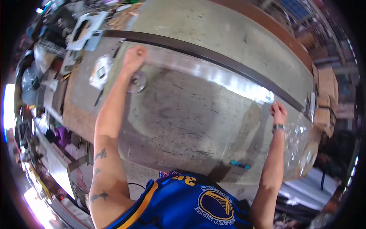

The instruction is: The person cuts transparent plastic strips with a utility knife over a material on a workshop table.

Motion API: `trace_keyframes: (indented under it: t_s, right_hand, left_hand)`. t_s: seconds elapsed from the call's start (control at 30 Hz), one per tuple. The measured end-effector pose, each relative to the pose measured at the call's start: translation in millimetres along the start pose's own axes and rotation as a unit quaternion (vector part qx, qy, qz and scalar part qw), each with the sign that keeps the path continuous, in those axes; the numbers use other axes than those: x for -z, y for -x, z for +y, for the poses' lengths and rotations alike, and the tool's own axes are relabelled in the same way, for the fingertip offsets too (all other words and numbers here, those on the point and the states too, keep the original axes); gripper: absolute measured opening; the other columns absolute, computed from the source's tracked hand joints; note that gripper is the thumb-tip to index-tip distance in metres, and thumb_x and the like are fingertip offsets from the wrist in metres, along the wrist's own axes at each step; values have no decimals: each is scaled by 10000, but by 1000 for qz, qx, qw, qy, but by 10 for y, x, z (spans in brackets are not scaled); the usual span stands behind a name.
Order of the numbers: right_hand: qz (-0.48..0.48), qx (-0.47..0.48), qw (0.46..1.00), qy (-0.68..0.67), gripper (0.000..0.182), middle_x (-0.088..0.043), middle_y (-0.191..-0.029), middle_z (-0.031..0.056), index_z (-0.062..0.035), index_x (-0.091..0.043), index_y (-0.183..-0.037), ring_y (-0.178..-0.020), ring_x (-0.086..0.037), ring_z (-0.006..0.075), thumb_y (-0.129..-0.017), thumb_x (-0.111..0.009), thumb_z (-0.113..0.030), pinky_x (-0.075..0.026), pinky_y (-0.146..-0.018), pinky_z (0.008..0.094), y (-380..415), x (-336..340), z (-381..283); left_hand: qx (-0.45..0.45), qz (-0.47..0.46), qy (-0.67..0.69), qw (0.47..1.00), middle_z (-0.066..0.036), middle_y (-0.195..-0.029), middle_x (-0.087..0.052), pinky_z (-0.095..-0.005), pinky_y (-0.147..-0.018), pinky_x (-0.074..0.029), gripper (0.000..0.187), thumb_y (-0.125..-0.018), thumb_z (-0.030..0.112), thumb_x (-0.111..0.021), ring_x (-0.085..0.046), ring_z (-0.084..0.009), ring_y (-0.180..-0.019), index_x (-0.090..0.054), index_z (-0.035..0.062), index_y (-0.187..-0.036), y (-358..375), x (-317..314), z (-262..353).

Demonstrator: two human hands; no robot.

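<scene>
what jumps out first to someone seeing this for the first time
A large clear sheet spans the grey worktable, catching a bright glare along its far edge. The left hand and right hand grip that edge at opposite ends. Clutter crowds the table's left end.

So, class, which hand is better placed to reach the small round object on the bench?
Probably the left hand: it grips the clear sheet just above the round object; the right hand holds the far edge.

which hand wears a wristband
The right hand, gripping the clear plastic sheet at its right edge; the left hand has a bare wrist.
</scene>
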State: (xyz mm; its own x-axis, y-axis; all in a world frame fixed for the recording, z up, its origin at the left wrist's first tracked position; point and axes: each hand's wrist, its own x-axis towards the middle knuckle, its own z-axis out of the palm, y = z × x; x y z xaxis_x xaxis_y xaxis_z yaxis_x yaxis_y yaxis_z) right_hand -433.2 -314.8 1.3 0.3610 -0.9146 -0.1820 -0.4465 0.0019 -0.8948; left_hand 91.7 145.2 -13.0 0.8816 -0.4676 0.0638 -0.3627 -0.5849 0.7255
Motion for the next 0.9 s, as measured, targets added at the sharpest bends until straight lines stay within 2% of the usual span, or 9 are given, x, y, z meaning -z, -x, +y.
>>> trace_keyframes:
  t_s: [0.13, 0.2, 0.23, 0.33, 0.43, 0.47, 0.57, 0.77, 0.9]
  right_hand:
    - [22, 19, 995, 99, 180, -700, -770, 11, -43, -745, -936, -671, -625, 115, -934, -754, -223, -521, -607, 302, -475, -292, 468]
    - [19, -23, 996, 89, 213, -723, -782, 32, -40, -749, -934, -722, -654, 118, -890, -774, -246, -540, -675, 301, -586, -409, 661]
    - [34, 22, 992, 121, 220, -729, -772, 49, -34, -748, -904, -709, -656, 131, -864, -793, -246, -541, -681, 316, -714, -416, 948]
    - [40, -1, 989, 145, 220, -723, -790, 60, -13, -723, -881, -731, -651, 146, -851, -806, -214, -539, -708, 323, -466, -554, 578]
    - [90, 27, 987, 129, 214, -711, -803, 57, -2, -715, -929, -737, -646, 153, -854, -798, -184, -536, -714, 323, -404, -606, 546]
    - [114, 40, 985, 126, 214, -707, -806, 56, 0, -715, -946, -738, -644, 156, -854, -796, -175, -535, -715, 323, -388, -616, 551]
    - [95, 43, 982, 156, 231, -698, -814, 56, -6, -718, -998, -745, -643, 169, -849, -789, -168, -536, -720, 322, -335, -596, 565]
    - [80, 44, 983, 162, 273, -700, -815, 64, -17, -722, -1067, -742, -648, 177, -852, -780, -175, -538, -725, 328, -295, -573, 594]
    - [103, 52, 981, 154, 303, -715, -886, 87, -17, -722, -1113, -766, -665, 191, -860, -773, -177, -552, -752, 338, -223, -492, 613]
  left_hand:
    - [-9, 55, -84, 995, -135, -891, -746, -384, -732, -553, 229, -903, 167, -688, -722, -243, -805, -723, 108, -1121, -121, -313, -389]
    - [-22, 64, -58, 996, -50, -758, -648, -320, -670, -510, 206, -894, 138, -734, -607, -145, -696, -717, 91, -1094, -61, -307, -345]
    - [-25, 62, -30, 997, -12, -751, -606, -296, -659, -494, 227, -886, 111, -749, -556, -113, -690, -711, 76, -1107, -79, -326, -423]
    - [-30, 60, -12, 998, -29, -892, -665, -283, -725, -510, 300, -904, 125, -754, -601, -119, -774, -701, 49, -1190, -113, -343, -608]
    - [-72, 184, -44, 979, -72, -1008, -713, -288, -790, -529, 330, -929, 135, -740, -657, -142, -851, -695, 32, -1239, -140, -397, -628]
    - [-23, 182, -73, 980, -120, -1055, -735, -300, -829, -540, 335, -950, 137, -717, -692, -173, -897, -691, 24, -1264, -122, -385, -614]
    - [24, 118, -14, 993, -112, -995, -742, -301, -805, -545, 310, -964, 138, -699, -692, -172, -852, -699, 21, -1251, -145, -383, -744]
    - [-26, 106, -51, 993, -77, -915, -747, -300, -750, -551, 294, -977, 151, -687, -688, -148, -789, -711, 26, -1242, -85, -372, -604]
    - [-24, 127, -48, 990, -105, -962, -760, -308, -784, -565, 298, -982, 155, -676, -722, -165, -863, -706, 23, -1247, -68, -383, -567]
